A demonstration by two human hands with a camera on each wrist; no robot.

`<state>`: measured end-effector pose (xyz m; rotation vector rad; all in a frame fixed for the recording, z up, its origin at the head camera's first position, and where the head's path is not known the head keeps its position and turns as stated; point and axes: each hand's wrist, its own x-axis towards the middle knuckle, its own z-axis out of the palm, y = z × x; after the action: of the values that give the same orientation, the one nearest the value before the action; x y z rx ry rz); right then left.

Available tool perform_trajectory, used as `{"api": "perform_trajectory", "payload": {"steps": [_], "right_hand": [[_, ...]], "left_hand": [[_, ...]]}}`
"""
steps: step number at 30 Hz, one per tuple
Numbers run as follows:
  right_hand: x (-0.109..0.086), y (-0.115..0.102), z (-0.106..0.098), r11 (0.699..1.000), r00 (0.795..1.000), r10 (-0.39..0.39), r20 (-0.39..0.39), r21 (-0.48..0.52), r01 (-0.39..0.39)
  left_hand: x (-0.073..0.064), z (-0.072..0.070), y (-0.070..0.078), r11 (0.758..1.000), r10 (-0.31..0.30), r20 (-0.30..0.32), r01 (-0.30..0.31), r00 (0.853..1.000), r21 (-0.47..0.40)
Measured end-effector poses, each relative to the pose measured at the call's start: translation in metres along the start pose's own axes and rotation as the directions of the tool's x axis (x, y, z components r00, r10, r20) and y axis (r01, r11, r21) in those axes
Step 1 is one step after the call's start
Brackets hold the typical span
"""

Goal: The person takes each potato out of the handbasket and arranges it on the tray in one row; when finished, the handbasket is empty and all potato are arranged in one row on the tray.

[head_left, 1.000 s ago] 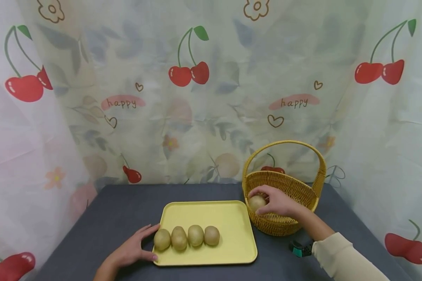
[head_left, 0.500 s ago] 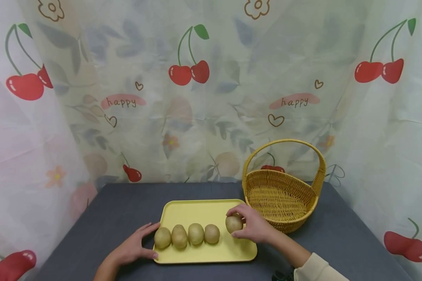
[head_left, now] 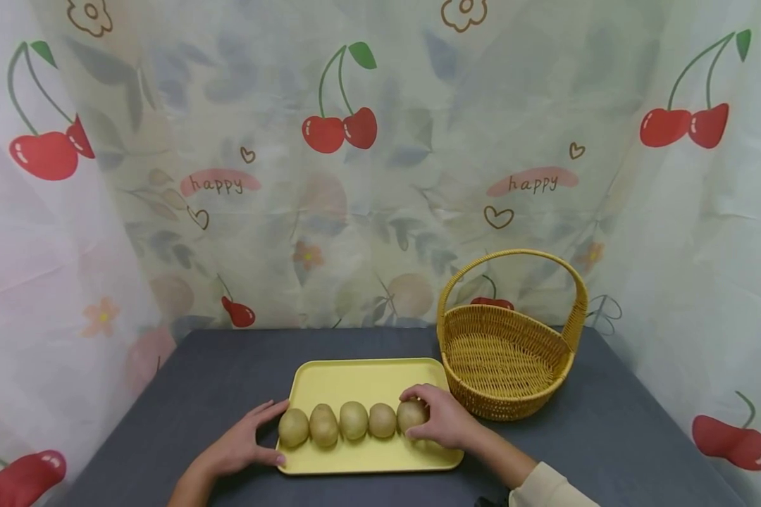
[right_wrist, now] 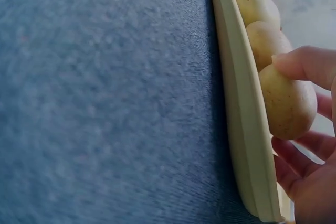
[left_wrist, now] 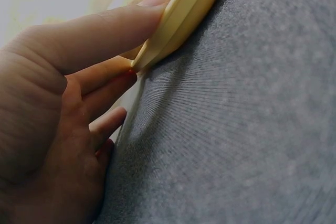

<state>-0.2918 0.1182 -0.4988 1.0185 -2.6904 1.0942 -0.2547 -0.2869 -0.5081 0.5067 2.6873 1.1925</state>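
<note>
Several brownish-yellow potatoes stand in a row on the yellow tray [head_left: 368, 461]. At the row's right end my right hand [head_left: 440, 419] holds a potato [head_left: 411, 417] with its thumb and fingers. In the right wrist view that potato [right_wrist: 289, 103] sits just inside the tray rim [right_wrist: 244, 98], against its neighbour [right_wrist: 266, 43], with the thumb on top. My left hand [head_left: 239, 442] is spread along the tray's left edge, beside the leftmost potato [head_left: 294, 427]. In the left wrist view its thumb [left_wrist: 115, 32] rests on the rim and fingertips touch the tray's corner.
A woven basket [head_left: 507, 405] with a tall arched handle stands behind and right of the tray, close to its corner; no potato shows in it. Dark grey cloth [head_left: 228, 373] covers the table. A patterned curtain [head_left: 393, 232] hangs around the back and sides.
My right hand has carried the potato out of the basket, leftward over the tray, and down to the row's right end. My left hand has stayed at the tray's edge.
</note>
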Motion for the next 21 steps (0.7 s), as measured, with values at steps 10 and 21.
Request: {"api": "perform_trajectory", "payload": {"steps": [10, 21], "right_hand": [[-0.0012, -0.0004, -0.0059, 1.0, 0.997, 0.01, 0.073, 0.018, -0.011], [-0.0032, 0.0026, -0.005, 0.999, 0.998, 0.026, 0.062, 0.019, -0.027]], "left_hand": [[-0.0009, -0.0015, 0.0042, 1.0, -0.02, -0.001, 0.02, 1.0, 0.001], [-0.0011, -0.0002, 0.0015, 0.999, 0.031, -0.01, -0.031, 0.999, 0.02]]}}
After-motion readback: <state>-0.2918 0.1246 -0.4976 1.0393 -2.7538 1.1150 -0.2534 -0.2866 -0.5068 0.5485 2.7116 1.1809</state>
